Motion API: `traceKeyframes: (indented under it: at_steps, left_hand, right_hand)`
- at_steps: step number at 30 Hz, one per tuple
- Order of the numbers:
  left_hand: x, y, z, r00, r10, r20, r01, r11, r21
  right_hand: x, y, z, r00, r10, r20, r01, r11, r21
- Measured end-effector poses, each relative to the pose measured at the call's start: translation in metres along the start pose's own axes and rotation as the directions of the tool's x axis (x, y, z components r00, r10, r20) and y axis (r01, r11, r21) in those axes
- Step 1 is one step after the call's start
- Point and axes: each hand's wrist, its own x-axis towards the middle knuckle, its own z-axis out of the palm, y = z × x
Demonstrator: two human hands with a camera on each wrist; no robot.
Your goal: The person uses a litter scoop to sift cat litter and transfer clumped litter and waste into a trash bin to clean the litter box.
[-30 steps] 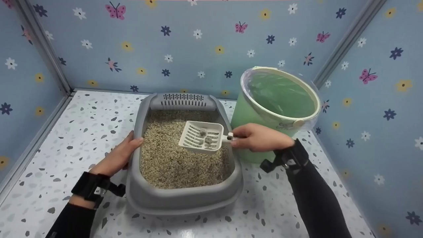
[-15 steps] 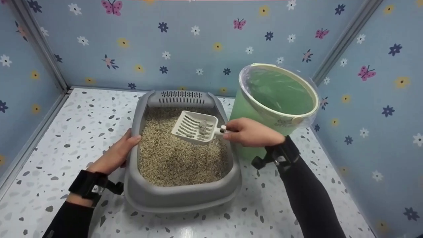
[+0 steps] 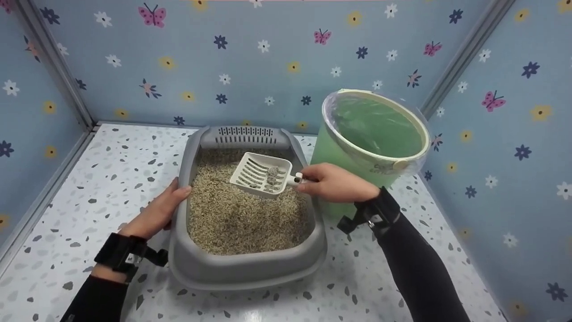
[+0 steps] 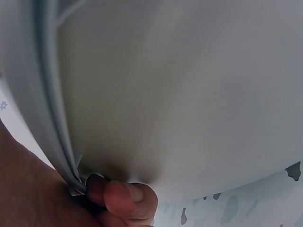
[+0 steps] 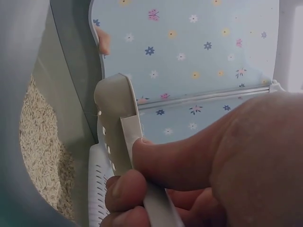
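In the head view a grey litter box (image 3: 246, 273) full of tan pellet litter (image 3: 250, 223) sits on the speckled surface. My left hand (image 3: 156, 209) grips its left wall, thumb over the rim; the left wrist view shows the fingers (image 4: 127, 198) curled underneath. Above the litter, a white slotted litter scoop (image 3: 254, 173) is held by its short handle in my right hand (image 3: 337, 182). Small greyish clumps (image 3: 272, 172) lie in the scoop near the handle. From the right wrist view, thumb and fingers wrap the handle of the scoop (image 5: 113, 101), seen from its side.
A green bin (image 3: 322, 150) with a cream rim and clear plastic liner stands right of the litter box, behind my right hand. Blue flowered panels (image 3: 250, 67) enclose the back and both sides. White speckled tabletop (image 3: 107, 179) extends left of the box.
The scoop and my right hand have moved left and slightly back over the litter. Clumps have shifted inside the scoop. My left hand keeps its hold on the box.
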Motion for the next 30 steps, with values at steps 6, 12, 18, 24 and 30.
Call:
traceKeyframes:
  at_steps: [6, 12, 18, 24, 30]
  left_hand:
    - [-0.002, 0.000, -0.001, 1.000, -0.018, -0.003, 0.019, 1.000, 0.017]
    - [-0.004, 0.000, -0.002, 1.000, -0.016, 0.000, 0.016, 1.000, -0.001]
    - [-0.002, 0.000, -0.001, 1.000, 0.007, 0.007, -0.007, 1.000, 0.005]
    - [-0.001, -0.001, -0.001, 1.000, 0.006, 0.006, -0.006, 1.000, 0.004]
    - [0.000, -0.001, -0.001, 1.000, 0.022, 0.014, -0.022, 1.000, 0.003]
  right_hand:
    - [-0.004, -0.005, -0.005, 0.999, -0.017, -0.034, 0.016, 0.999, -0.028]
    - [-0.012, -0.016, -0.010, 0.998, -0.018, -0.067, 0.016, 1.000, -0.022]
    - [-0.021, -0.030, -0.021, 0.997, 0.018, -0.079, -0.016, 1.000, 0.024]
    - [-0.032, -0.035, -0.042, 0.992, 0.072, -0.108, -0.064, 0.995, 0.078]
    - [-0.044, -0.033, -0.066, 0.981, 0.122, -0.152, -0.110, 0.990, 0.087]
